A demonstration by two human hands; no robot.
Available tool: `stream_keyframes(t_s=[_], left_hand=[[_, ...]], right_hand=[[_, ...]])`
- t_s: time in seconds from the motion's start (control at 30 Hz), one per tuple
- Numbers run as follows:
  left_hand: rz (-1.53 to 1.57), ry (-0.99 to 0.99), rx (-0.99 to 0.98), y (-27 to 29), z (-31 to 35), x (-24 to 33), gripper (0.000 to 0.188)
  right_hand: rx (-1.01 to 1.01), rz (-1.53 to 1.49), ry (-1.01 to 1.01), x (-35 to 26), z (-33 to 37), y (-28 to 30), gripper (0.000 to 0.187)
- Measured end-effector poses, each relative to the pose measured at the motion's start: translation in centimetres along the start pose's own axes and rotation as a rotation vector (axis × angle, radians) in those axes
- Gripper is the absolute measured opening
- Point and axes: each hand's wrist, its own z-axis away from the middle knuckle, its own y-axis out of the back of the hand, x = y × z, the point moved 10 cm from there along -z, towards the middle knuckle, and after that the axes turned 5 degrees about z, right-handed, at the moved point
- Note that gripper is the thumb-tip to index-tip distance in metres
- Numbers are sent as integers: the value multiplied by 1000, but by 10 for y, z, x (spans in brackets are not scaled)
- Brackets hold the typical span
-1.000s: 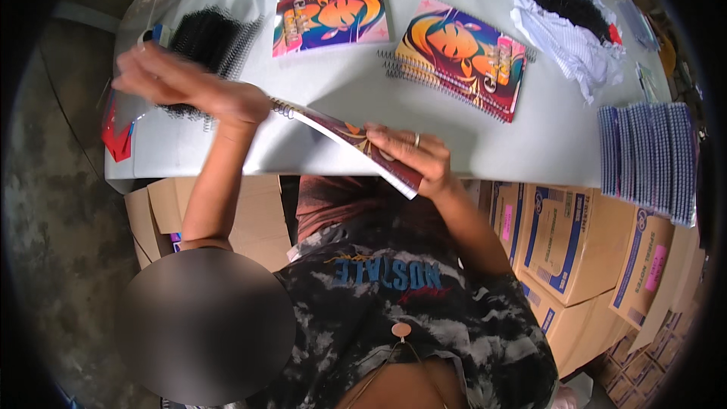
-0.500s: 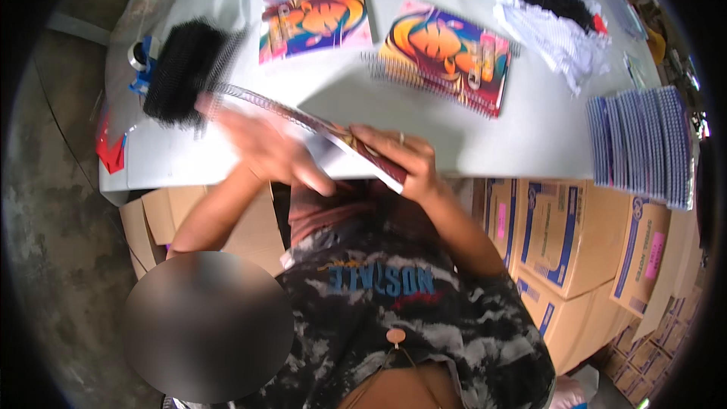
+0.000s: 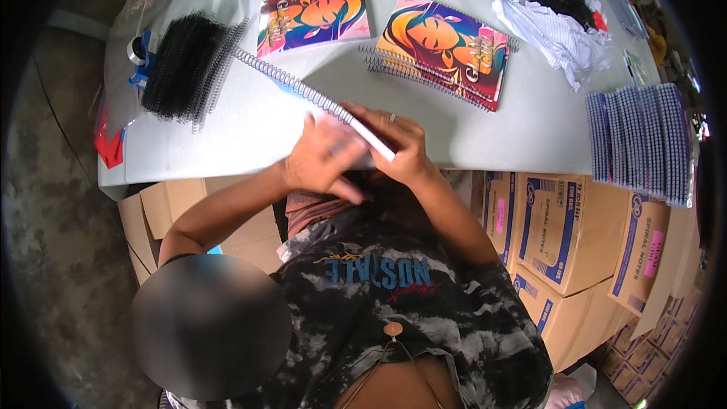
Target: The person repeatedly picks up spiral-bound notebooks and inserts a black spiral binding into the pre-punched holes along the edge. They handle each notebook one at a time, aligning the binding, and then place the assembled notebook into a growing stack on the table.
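Observation:
My right hand [image 3: 397, 142] is closed on the near end of a notebook [image 3: 371, 138], which is held on edge above the table. A spiral wire coil [image 3: 291, 83] runs along the notebook's upper edge, and its far end juts out toward the left. Close to my right hand the edge looks white, with no coil showing on it. My left hand [image 3: 326, 155] is beside the notebook's left face, its fingers spread and partly blurred. Whether its fingertips touch the pages, I cannot tell.
A heap of black coils [image 3: 185, 68] lies at the left of the white table [image 3: 303, 159]. Colourful-covered notebooks [image 3: 450, 49] lie beyond my hands. A white cloth bundle [image 3: 530, 38] holding black material and a row of coil-bound notebooks [image 3: 640, 140] are at right. Cardboard boxes [image 3: 556, 235] stand below.
My left hand has swept right and toward me, from near the coil's far end to beside the notebook. The notebook has tilted more steeply, and its white edge shows more.

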Motion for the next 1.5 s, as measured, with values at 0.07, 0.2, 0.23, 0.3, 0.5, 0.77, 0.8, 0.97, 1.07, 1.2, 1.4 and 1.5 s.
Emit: stream_keyframes(t_s=[0.07,0.2,0.23,0.3,0.5,0.77,0.8,0.97,1.07,1.2,1.4,1.5], left_hand=[[-52,-117,-127,3,1,19,73],[35,212,-129,3,-16,-30,88],[37,126,-71,-4,-8,-18,94],[105,-38,-12,-8,6,12,96],[-183,28,105,15,-54,-12,92],[211,356,-119,-6,-2,-36,94],[202,363,-140,-13,-8,-35,95],[429,402,17,12,-57,8,85],[823,657,198,52,-75,0,54],[814,1098,267,47,-58,-49,24],[1343,1188,224,-18,-51,-72,18],[1439,1077,113,-26,-65,-73,18]], right_hand=[[-38,18,33,-6,-3,-4,38],[-25,-15,32,-11,-5,-11,50],[-4,-25,-36,-5,-3,-11,50],[21,2,-8,-6,-6,-4,50],[-14,59,25,-6,-6,-14,48],[-40,21,12,-12,-9,-20,49],[-1,-12,-71,1,-5,-19,48],[54,-219,259,-32,-16,-15,51],[158,158,266,-82,-46,14,56],[-285,468,-199,-43,-81,43,36],[-74,-32,-578,25,-41,50,12],[37,-161,-651,31,-33,55,14]])
